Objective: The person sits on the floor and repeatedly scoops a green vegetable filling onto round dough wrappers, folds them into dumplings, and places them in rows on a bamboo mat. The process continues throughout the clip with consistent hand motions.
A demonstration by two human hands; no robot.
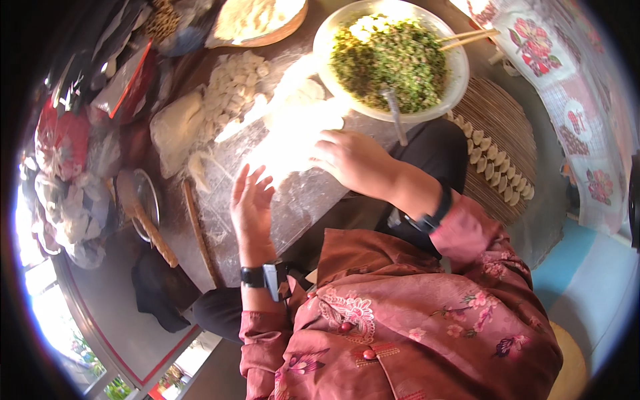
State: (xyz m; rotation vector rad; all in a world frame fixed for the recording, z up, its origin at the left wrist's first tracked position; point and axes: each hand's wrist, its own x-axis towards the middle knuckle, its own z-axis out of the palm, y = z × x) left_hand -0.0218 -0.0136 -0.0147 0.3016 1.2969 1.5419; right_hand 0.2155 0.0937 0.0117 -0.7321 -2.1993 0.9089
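Observation:
My left hand (252, 212) is raised over the floured board (305, 210) with its fingers apart and nothing in it. My right hand (357, 162) reaches over the sunlit middle of the board; its fingertips are lost in glare, and I cannot tell whether they hold anything. Pale round dough wrappers (312, 92) lie beyond them, mostly washed out. Farther left are many small cut dough pieces (240, 75) and a larger dough lump (175, 125). Beyond my right hand stands a wide bowl (460, 92) of green chopped filling (395, 65), with a metal utensil's handle (395, 120) and chopsticks (470, 37) over its rim.
Rows of shaped dumplings (492, 162) lie on a round slatted mat (515, 125) at right. A thin rolling pin (200, 230) rests at the board's left, near a wooden-handled tool (152, 232). Flour fills a basket (280, 37) at the back; plastic bags (75, 210) crowd the left.

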